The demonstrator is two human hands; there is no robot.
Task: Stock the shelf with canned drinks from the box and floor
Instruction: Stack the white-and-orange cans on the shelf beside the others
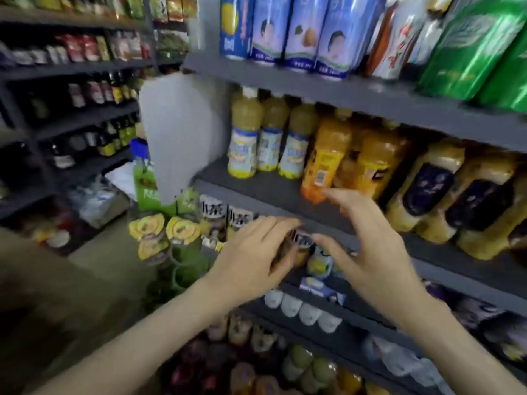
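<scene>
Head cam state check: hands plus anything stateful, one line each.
Brown tea bottle with black-and-white label: between both hands, at shelf edge, blurred.
Left hand: fingers laid over that bottle, grip unclear.
Right hand: open, fingers spread, holding nothing.
Three pale yellow juice bottles: upright on grey shelf.

Drink [299, 242]: white label with black characters, brownish body, blurred; seen upright between the left hand [253, 252] and the right hand [368, 252], just under the left fingertips; contact cannot be told.
Matching drinks [212, 210]: two, stood upright just beyond the left hand.
Shelf [256, 199]: grey board, its edge seen above both hands.
</scene>
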